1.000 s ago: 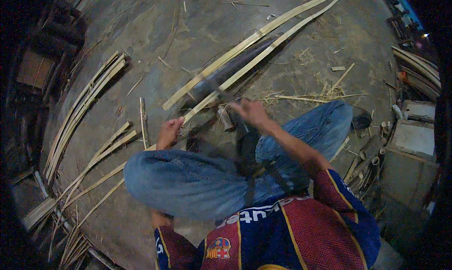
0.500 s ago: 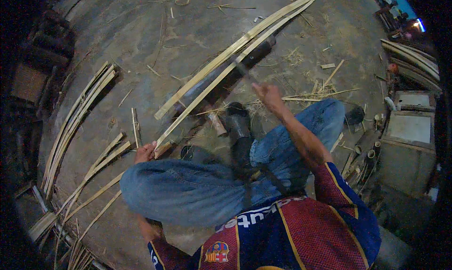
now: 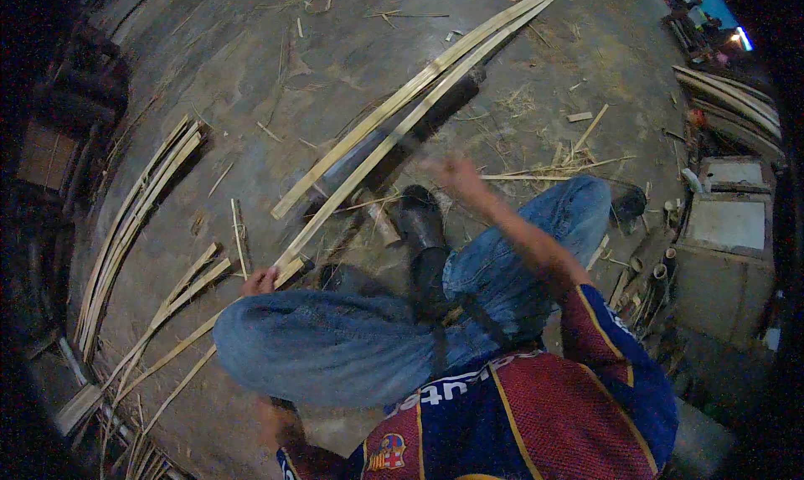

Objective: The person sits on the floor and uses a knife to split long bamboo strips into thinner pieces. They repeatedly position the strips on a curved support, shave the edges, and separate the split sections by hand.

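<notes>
My left hand (image 3: 259, 281), beside my bent left knee, is closed round the near end of a long split bamboo strip (image 3: 364, 172). The strip runs away to the upper right and rests across a dark, log-like block (image 3: 452, 103). A second bamboo strip (image 3: 335, 157) lies alongside it on the left, and the two come together at their far ends. My right hand (image 3: 456, 177) is closed and smeared by motion, just right of the held strip. From it a blurred knife points toward the strip; its blade is hard to make out.
A bundle of bamboo strips (image 3: 142, 220) lies at the left, with more loose strips (image 3: 188, 283) nearer my knee. Shavings (image 3: 578, 157) are scattered at the right. Bamboo tubes (image 3: 649, 270) and a box-like cabinet (image 3: 724, 245) stand at the far right.
My right hand has moved left and slightly nearer to me, with the knife. The held strip has shifted a little and shows its face more broadly; my left hand keeps its hold.
</notes>
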The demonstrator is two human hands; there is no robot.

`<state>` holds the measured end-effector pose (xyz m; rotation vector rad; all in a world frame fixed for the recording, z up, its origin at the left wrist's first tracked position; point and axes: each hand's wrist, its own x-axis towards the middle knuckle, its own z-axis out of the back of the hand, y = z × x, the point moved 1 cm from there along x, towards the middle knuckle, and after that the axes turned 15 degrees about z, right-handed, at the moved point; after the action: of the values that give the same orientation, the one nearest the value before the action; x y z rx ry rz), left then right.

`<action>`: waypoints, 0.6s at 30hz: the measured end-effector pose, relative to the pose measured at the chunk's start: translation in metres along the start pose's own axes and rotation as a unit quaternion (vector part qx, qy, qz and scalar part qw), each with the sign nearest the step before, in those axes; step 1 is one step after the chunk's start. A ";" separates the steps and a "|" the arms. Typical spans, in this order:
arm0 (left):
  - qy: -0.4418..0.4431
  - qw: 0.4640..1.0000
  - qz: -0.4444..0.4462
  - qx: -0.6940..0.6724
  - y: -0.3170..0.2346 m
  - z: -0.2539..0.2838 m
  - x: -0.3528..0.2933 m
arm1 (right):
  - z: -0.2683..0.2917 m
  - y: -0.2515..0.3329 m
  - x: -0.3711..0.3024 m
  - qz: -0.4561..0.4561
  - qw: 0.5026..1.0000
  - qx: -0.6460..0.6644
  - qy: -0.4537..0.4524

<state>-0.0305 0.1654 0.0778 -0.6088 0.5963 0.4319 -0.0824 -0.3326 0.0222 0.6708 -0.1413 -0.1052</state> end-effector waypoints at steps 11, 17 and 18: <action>-0.066 0.989 -0.114 -0.074 0.037 -0.015 -0.023 | 0.027 0.020 0.016 -0.149 0.984 -0.017 0.097; -0.037 0.993 -0.074 -0.084 0.060 -0.007 -0.027 | 0.016 0.038 -0.008 0.121 0.980 -0.010 0.157; -0.038 0.993 -0.067 -0.085 0.065 -0.003 -0.030 | 0.029 0.026 -0.003 0.000 0.997 -0.018 0.077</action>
<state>-0.0890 0.2053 0.0687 -0.7869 0.4452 0.3812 -0.0888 -0.3296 0.0609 0.6407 0.0086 -0.0552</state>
